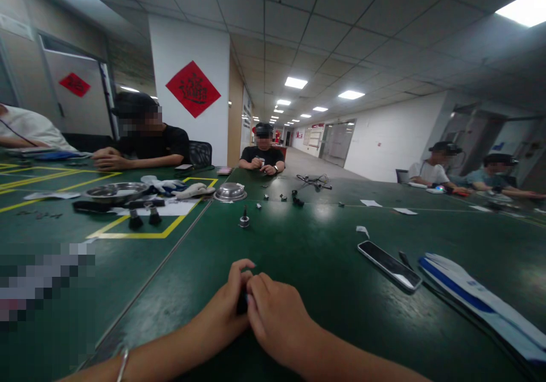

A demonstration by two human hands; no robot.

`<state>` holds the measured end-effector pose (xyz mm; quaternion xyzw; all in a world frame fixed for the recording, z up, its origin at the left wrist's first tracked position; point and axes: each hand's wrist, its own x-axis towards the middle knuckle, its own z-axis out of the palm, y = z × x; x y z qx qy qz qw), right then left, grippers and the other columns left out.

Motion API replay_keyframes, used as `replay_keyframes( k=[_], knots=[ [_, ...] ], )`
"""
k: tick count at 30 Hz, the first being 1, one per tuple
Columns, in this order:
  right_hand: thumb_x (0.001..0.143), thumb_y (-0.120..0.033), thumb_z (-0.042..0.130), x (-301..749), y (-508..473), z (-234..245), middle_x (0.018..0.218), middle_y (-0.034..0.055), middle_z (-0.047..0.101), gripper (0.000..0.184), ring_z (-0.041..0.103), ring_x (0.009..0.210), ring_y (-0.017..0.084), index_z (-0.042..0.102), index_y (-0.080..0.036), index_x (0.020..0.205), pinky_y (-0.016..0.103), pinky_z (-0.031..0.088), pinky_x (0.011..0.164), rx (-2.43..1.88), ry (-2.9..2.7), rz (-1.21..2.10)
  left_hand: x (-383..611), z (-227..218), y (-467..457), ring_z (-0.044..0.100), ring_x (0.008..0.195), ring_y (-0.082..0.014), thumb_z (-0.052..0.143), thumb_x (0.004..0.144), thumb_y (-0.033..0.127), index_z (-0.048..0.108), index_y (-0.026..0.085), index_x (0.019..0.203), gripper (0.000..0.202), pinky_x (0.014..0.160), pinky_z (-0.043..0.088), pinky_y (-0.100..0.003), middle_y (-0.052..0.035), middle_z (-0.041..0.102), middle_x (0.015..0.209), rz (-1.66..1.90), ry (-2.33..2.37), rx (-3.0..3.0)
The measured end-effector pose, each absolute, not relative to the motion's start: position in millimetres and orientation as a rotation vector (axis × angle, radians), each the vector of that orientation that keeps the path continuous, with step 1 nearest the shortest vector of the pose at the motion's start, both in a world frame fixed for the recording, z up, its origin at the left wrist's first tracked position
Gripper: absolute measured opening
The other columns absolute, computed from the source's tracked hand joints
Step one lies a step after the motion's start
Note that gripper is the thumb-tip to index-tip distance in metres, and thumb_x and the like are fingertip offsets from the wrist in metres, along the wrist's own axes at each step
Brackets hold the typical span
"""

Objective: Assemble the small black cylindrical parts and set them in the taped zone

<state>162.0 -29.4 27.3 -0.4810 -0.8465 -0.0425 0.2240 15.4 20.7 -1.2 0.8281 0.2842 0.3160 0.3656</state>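
**Green worktable, both hands closed on 1 small dark part**

Green matting covers the long table (324, 257) in front of you, in a white-walled room with ceiling panel lights and a red diamond sign (193, 88) on the pillar. Your left hand (222, 308) and right hand (277, 319) meet at the near edge of the table, knuckles touching. Both have their fingers curled shut around a small dark part (242, 303), which shows only as a sliver in the gap between them. What kind of part it is cannot be told. A thin bracelet (123, 365) sits on your left wrist.

Straight beyond your hands, well apart from them, a small metal fitting (244, 220) stands upright on the mat. Further back is a round metal dish (230, 192), with several tiny dark pieces (295, 200) scattered to its right. To your right, a phone (390, 265) lies flat, and just beside it a white and blue packet (478, 302) runs toward the table corner.

To your left, yellow tape (140, 235) marks out a box on the mat. At its far side are a metal bowl (116, 191) and white gloves (194, 190). At least 4 other people sit around the table, each with hands near their own place, none close to yours.
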Motion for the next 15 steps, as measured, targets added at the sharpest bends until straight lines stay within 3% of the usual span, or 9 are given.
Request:
replay_keyframes(
  k=[5,15],
  knots=[
    [0.085,-0.011,0.041,160.5,-28.2,21.2,0.089,0.0054,0.057,0.014,0.055,0.076,0.019,0.049,-0.016,0.095,0.030,0.043,0.065,-1.286,-2.337,-0.094,10.7,16.4,19.3,0.059,0.091,-0.0195,0.055,0.074,0.013,0.015,0.024,0.123,0.065,0.077,0.046,-0.031,-0.0010,0.059,0.094,0.685,0.663,2.000],
    [0.076,-0.008,0.043,159.3,-33.7,22.4,0.092,0.0076,0.055,0.021,0.049,0.083,0.021,0.049,-0.014,0.095,0.033,0.041,0.074,-1.154,-2.431,-0.091,-3.6,41.1,22.7,0.051,0.116,-0.0211,0.053,0.083,0.013,0.014,0.027,0.131,0.064,0.097,0.039,-0.040,-0.0043,0.055,0.115,0.300,0.369,1.729]
  ],
)
